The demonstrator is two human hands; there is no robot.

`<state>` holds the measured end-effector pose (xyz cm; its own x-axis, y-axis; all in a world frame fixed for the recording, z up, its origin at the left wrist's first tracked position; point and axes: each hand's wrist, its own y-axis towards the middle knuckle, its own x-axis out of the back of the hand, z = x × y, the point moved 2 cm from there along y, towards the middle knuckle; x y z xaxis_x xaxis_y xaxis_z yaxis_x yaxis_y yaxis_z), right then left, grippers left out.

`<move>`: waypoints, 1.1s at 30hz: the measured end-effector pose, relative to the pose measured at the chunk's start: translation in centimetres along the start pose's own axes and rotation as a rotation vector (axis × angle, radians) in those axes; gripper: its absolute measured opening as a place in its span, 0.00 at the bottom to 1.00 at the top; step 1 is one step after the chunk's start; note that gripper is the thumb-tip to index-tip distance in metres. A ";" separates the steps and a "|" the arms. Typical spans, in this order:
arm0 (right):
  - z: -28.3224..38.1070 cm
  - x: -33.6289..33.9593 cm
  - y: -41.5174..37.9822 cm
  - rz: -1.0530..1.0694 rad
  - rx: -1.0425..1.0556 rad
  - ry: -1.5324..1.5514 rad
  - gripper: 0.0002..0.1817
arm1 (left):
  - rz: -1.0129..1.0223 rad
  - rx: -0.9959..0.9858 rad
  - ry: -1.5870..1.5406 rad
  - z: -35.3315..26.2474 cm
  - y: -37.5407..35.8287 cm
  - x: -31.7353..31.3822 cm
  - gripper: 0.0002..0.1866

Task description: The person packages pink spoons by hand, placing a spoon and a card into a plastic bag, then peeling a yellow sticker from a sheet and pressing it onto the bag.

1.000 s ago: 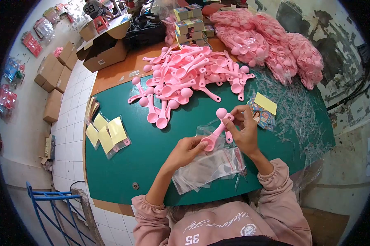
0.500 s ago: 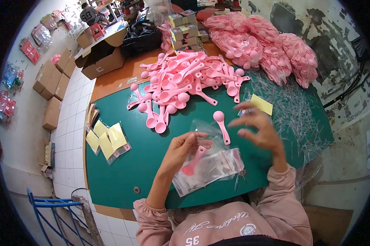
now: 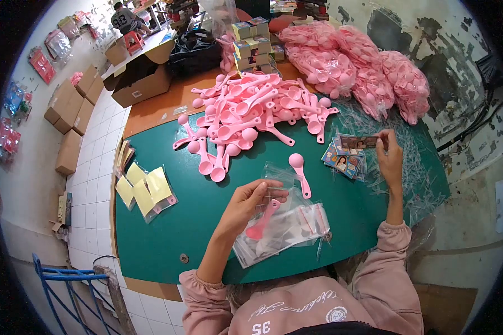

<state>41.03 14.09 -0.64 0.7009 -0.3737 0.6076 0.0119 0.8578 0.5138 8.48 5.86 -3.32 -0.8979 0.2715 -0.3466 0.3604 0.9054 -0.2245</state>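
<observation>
My left hand pinches a clear plastic bag above the table, and a pink measuring spoon shows in it. A pile of flat clear zip bags lies just below that hand. At the right, my right hand grips a printed card by its edge, over a small stack of picture cards. A single pink spoon rests on the green table between my hands.
A large heap of pink spoons covers the back of the table. Bagged spoons stand behind it. Packed bags with yellow cards lie left. Clear plastic strips spread at right. A person sits far back.
My right hand has moved right and outward, now with a card in its fingers. The yellow face over the card stack no longer shows. My left hand has barely moved.
</observation>
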 end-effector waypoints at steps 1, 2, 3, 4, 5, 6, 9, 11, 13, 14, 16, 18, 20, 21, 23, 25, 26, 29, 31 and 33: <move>0.2 -0.1 0.2 -0.008 -0.084 0.020 0.07 | -0.001 -0.002 0.000 0.0 0.0 0.0 0.19; 0.6 -0.3 0.4 -0.014 -0.167 0.043 0.07 | 0.016 -0.001 0.018 0.0 0.1 -0.1 0.19; 1.4 -0.4 0.5 -0.010 -0.163 0.047 0.07 | 0.031 -0.001 0.034 0.0 0.1 -0.2 0.19; 2.4 -0.7 0.6 0.057 -0.202 0.255 0.09 | 0.024 -0.004 0.033 0.2 0.2 -0.1 0.19; 3.5 -1.1 0.6 0.125 -0.241 0.462 0.11 | 0.045 -0.016 0.037 0.5 0.4 0.0 0.19; 4.7 -1.3 0.5 0.130 -0.238 0.466 0.11 | 0.067 -0.027 0.042 0.6 0.4 0.0 0.19; 8.3 -2.5 -0.1 0.314 -0.278 0.590 0.15 | 0.061 -0.021 0.067 0.5 0.4 -0.2 0.19; 10.1 -3.3 -0.4 0.395 -0.281 0.616 0.13 | 0.057 -0.019 0.057 0.3 0.3 -0.3 0.19; 10.9 -3.6 -0.1 0.301 -0.232 0.489 0.11 | 0.054 -0.018 0.048 0.2 0.2 -0.2 0.18; 11.1 -3.5 0.1 0.206 -0.182 0.362 0.09 | 0.064 -0.029 0.057 0.2 0.2 -0.1 0.18; 10.5 -3.7 0.6 0.166 -0.139 0.265 0.08 | 0.075 -0.044 0.064 0.4 0.3 -0.1 0.18; 10.3 -4.1 0.6 0.125 -0.095 0.173 0.07 | 0.084 -0.060 0.103 0.5 0.3 0.0 0.18; 10.6 -5.0 -0.2 0.300 -0.189 0.556 0.08 | 0.054 -0.054 0.083 0.7 0.3 0.1 0.18; 11.2 -5.1 -0.5 0.262 -0.110 0.521 0.09 | 0.025 -0.046 0.062 0.8 0.3 0.1 0.18; 12.0 -4.6 -0.5 0.336 -0.067 0.446 0.10 | 0.022 -0.037 0.080 0.5 0.2 0.0 0.17; 12.6 -4.4 -0.4 0.405 -0.023 0.368 0.10 | 0.022 -0.030 0.100 0.4 0.2 0.2 0.17; 12.9 -4.3 -0.3 0.438 0.046 0.338 0.10 | 0.039 -0.019 0.192 0.5 0.3 0.5 0.17; 13.5 -4.7 -0.3 0.545 0.170 0.301 0.08 | 0.050 -0.022 0.275 0.9 0.3 0.3 0.17; 13.6 -5.0 -0.4 0.617 0.223 0.296 0.08 | 0.045 -0.033 0.268 0.9 0.4 -0.2 0.18; 13.3 -6.3 -1.0 0.918 0.234 0.273 0.10 | 0.124 -0.048 0.327 0.4 0.4 -0.9 0.25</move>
<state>27.13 10.93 3.08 0.5082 0.5223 0.6848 -0.7401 0.6715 0.0371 9.51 5.88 -3.47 -0.8843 0.4634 -0.0572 0.4664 0.8711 -0.1537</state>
